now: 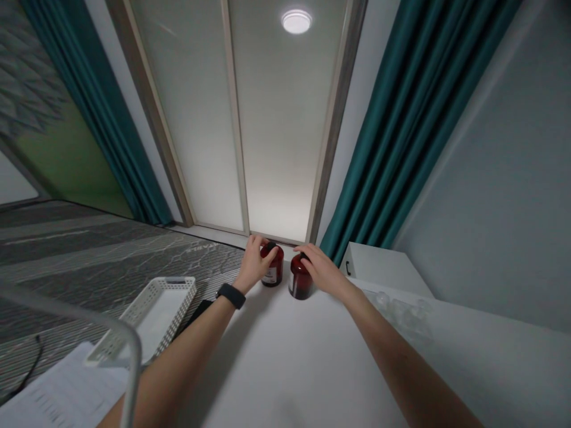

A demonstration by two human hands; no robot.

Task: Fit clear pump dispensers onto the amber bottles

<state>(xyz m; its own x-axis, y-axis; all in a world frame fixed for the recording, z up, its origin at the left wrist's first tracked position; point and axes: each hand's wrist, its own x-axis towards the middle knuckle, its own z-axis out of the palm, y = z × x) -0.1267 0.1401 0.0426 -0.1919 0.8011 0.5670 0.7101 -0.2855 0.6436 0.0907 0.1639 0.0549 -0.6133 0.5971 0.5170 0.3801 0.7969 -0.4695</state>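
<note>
Two dark red jars stand side by side at the far edge of a white table point(285, 356), close to the window. My left hand point(255, 260), with a black watch on the wrist, is wrapped round the left jar point(273, 270) from its left side. My right hand point(320, 268) rests over the top and right side of the right jar point(298, 282), fingers curled on it. Both jars are upright and a small gap separates them.
A white perforated basket point(154, 312) sits on the bed at the left, with printed paper point(57, 395) nearer me. Several clear glass items point(404, 309) lie on the table to the right. A white box point(383, 267) stands beyond them. Teal curtains point(401, 131) flank the window.
</note>
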